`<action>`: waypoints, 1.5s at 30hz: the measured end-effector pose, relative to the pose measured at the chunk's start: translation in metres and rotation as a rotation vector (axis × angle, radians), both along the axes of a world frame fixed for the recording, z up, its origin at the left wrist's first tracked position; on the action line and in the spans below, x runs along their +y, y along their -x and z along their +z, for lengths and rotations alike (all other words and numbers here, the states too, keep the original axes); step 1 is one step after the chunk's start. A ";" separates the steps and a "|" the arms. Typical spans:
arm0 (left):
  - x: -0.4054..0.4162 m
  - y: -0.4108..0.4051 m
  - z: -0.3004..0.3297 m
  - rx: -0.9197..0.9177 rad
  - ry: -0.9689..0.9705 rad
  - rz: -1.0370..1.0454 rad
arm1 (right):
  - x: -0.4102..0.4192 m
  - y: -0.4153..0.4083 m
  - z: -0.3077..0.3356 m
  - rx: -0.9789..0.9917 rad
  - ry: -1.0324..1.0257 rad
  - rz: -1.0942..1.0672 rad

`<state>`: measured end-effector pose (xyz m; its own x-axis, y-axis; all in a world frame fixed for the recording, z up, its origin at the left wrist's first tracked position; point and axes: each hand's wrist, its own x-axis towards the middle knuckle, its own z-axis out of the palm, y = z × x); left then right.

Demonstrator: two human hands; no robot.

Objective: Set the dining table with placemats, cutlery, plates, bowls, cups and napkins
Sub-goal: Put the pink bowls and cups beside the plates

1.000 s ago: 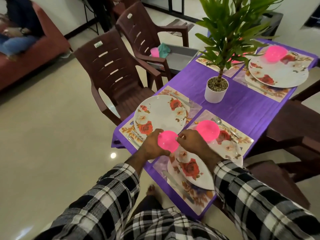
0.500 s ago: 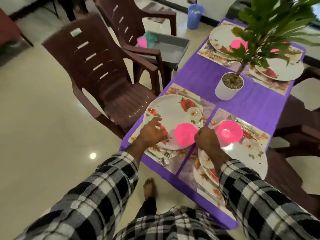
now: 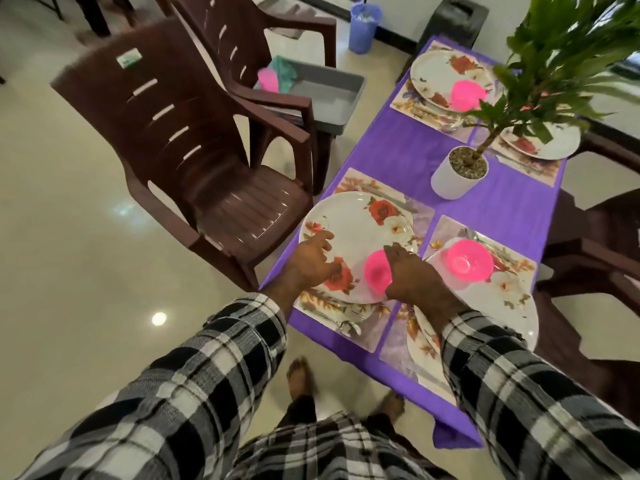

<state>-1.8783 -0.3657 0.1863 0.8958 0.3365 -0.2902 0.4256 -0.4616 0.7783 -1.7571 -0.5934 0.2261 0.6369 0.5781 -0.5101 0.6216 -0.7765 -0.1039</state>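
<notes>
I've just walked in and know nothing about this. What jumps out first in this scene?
The purple tablecloth jumps out, laid with floral plates and bright pink bowls. Nearest, the person's right hand is at a pink bowl on the near-left plate, while the left hand rests over that plate's edge. A green plant in a white pot stands mid-table, and brown chairs sit at left.

The right hand (image 3: 414, 278) hides part of the pink bowl (image 3: 376, 271).
</notes>
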 end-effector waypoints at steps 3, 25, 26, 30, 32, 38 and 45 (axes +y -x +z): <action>0.005 -0.001 -0.003 0.004 0.006 -0.009 | 0.003 0.002 0.000 0.013 0.008 0.026; 0.000 0.067 0.011 0.026 -0.005 0.184 | 0.024 0.034 0.009 -0.099 0.011 0.182; 0.000 0.078 0.013 0.030 -0.005 0.221 | 0.028 0.039 0.008 -0.132 -0.028 0.234; 0.003 0.130 0.015 0.048 -0.044 0.291 | 0.053 0.078 0.002 -0.193 -0.089 0.398; 0.008 0.156 0.017 0.067 -0.093 0.325 | 0.068 0.101 0.000 -0.222 -0.098 0.459; 0.035 0.224 0.019 0.131 -0.243 0.395 | 0.123 0.158 0.008 -0.250 -0.082 0.612; 0.133 0.299 -0.001 0.161 -0.301 0.375 | 0.249 0.228 0.001 -0.217 -0.072 0.631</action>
